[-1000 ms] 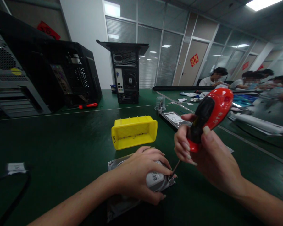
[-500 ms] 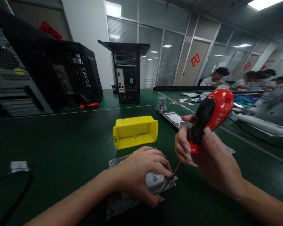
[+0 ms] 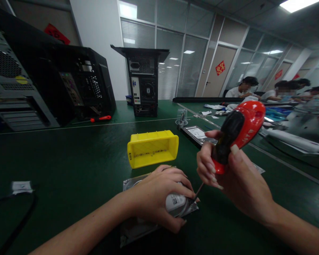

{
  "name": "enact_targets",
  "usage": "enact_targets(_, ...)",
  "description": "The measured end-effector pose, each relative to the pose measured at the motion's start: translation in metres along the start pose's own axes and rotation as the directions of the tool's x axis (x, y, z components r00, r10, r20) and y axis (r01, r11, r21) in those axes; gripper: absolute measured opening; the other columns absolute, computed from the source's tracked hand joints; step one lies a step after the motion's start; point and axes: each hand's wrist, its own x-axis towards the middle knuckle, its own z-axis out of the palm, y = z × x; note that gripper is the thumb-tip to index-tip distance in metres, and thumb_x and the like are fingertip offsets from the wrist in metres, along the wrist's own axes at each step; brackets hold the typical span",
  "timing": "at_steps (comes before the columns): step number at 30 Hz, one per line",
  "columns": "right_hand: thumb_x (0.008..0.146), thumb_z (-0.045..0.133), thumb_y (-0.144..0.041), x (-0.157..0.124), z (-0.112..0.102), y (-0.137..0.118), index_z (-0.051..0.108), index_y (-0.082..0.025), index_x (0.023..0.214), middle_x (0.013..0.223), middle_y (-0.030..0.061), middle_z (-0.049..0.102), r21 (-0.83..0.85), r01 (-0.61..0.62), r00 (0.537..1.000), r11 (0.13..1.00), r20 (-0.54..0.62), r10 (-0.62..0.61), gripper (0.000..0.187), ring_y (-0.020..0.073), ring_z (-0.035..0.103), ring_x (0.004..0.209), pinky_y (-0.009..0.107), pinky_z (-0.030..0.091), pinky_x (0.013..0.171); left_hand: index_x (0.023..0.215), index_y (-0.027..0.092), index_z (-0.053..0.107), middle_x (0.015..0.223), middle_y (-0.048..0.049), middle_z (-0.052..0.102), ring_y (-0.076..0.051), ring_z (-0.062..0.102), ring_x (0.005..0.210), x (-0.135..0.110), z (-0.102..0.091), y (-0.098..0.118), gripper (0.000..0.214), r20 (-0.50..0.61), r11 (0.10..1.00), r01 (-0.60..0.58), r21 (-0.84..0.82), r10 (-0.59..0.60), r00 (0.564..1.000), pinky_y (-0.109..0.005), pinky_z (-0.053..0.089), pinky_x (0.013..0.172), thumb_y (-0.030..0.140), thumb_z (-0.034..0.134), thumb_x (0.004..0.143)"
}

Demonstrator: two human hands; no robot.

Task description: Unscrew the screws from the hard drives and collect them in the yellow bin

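Note:
A silver hard drive (image 3: 174,201) with a white label lies on the green tabletop in front of me. Across its top rests my left hand (image 3: 162,194), fingers curled over the far right edge and thumb on the near side. My right hand (image 3: 225,170) is wrapped round the red and black handle of a screwdriver (image 3: 238,129). The thin shaft slants down to the drive's right corner, beside my left fingertips. Whether the tip sits in a screw is hidden. Just beyond the drive stands a yellow bin (image 3: 152,148) with small dark bits, probably screws, inside.
Behind my right hand lies another hard drive (image 3: 198,134), near a clear plastic cup (image 3: 182,117). Computer cases (image 3: 146,83) stand at the back and left, with a red screwdriver (image 3: 101,119) by them. A black cable (image 3: 21,219) lies at left. People (image 3: 246,88) sit far right.
The screwdriver handle has turned slightly in my right hand, its marking now at another angle. My left hand stays almost where it was on the drive.

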Motion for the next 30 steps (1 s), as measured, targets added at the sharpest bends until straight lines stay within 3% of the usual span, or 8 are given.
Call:
enact_targets(12, 0.094, 0.045, -0.036, -0.0022, -0.0016, 0.0000, 0.049, -0.028, 0.118, 0.076, -0.0019, 0.048, -0.028, -0.009, 1.000, 1.000, 0.018, 0.009, 0.026, 0.0092, 0.042, 0.061, 0.019, 0.038, 0.052, 0.112, 0.026, 0.063, 0.120, 0.0018, 0.059, -0.021, 0.051, 0.113, 0.0004, -0.0006, 0.0005, 0.048, 0.024, 1.000, 0.012, 0.012, -0.012, 1.000, -0.034, 0.026, 0.104, 0.033, 0.077, 0.066)
enact_targets(20, 0.085, 0.061, -0.034, -0.0085, -0.0068, -0.0024, 0.059, -0.030, 0.101, 0.088, -0.0024, 0.053, -0.197, -0.038, 0.999, 0.980, -0.014, 0.036, 0.016, 0.0122, 0.052, 0.076, 0.025, 0.046, 0.068, 0.113, 0.027, 0.063, 0.116, 0.0006, 0.061, -0.023, 0.052, 0.112, -0.0002, -0.0023, 0.0018, 0.048, 0.021, 1.000, 0.023, 0.004, -0.023, 1.000, -0.038, 0.027, 0.104, 0.034, 0.076, 0.067)
enact_targets(26, 0.090, 0.053, -0.034, -0.0060, -0.0010, -0.0050, 0.057, -0.030, 0.100, 0.075, -0.0026, 0.047, -0.071, -0.082, 0.997, 0.994, 0.002, 0.083, 0.011, 0.0103, 0.044, 0.063, 0.022, 0.043, 0.055, 0.114, 0.030, 0.063, 0.118, 0.0001, 0.061, -0.024, 0.051, 0.112, -0.0003, -0.0005, 0.0001, 0.049, 0.022, 1.000, 0.013, -0.011, -0.012, 1.000, -0.038, 0.026, 0.104, 0.034, 0.076, 0.067)
enact_targets(30, 0.091, 0.046, -0.046, -0.0048, 0.0014, -0.0040, 0.056, -0.027, 0.108, 0.077, 0.0003, 0.048, 0.022, -0.054, 0.998, 0.998, 0.040, 0.054, 0.027, 0.0123, 0.044, 0.065, 0.023, 0.044, 0.056, 0.115, 0.030, 0.062, 0.118, 0.0005, 0.061, -0.024, 0.052, 0.112, -0.0001, -0.0012, 0.0007, 0.049, 0.024, 1.000, 0.019, -0.009, -0.019, 1.000, -0.039, 0.026, 0.104, 0.034, 0.076, 0.068)
